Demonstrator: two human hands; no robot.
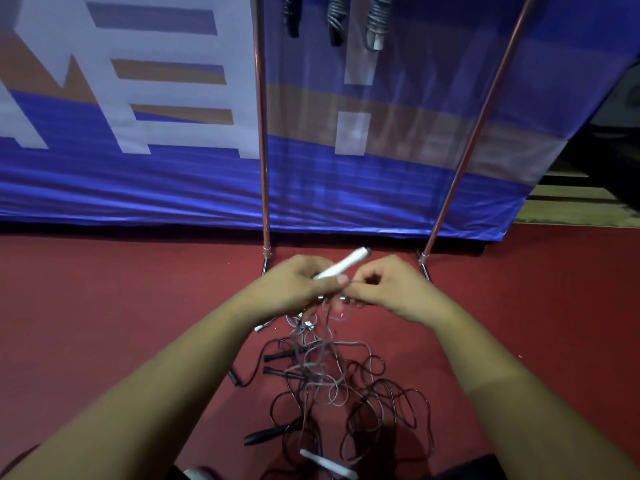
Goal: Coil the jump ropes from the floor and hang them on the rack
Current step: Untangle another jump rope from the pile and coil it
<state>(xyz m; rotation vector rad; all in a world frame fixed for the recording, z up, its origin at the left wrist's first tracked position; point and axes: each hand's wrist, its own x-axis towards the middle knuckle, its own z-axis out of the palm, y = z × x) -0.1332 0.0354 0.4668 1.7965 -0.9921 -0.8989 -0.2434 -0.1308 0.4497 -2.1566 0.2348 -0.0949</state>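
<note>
Just above the tangle (pixel 325 386) — left hand (pixel 294 289) grips a white handle (pixel 346 263), right hand (pixel 391 289) pinches cord (pixel 328 325).

Left hand (pixel 294 287), right hand (pixel 391 289): fingers (pixel 370 273) curled.

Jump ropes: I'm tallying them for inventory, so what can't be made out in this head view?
- Rack: its top bar is cut off by the top edge.
- Hung ropes: upper parts cut off likewise, so how they hang is unseen.
- Floor pile: tangled and dim, count unclear.
- Left hand holding the white handle, right hand pinching the grey cord: fingers hide where these join.
</note>
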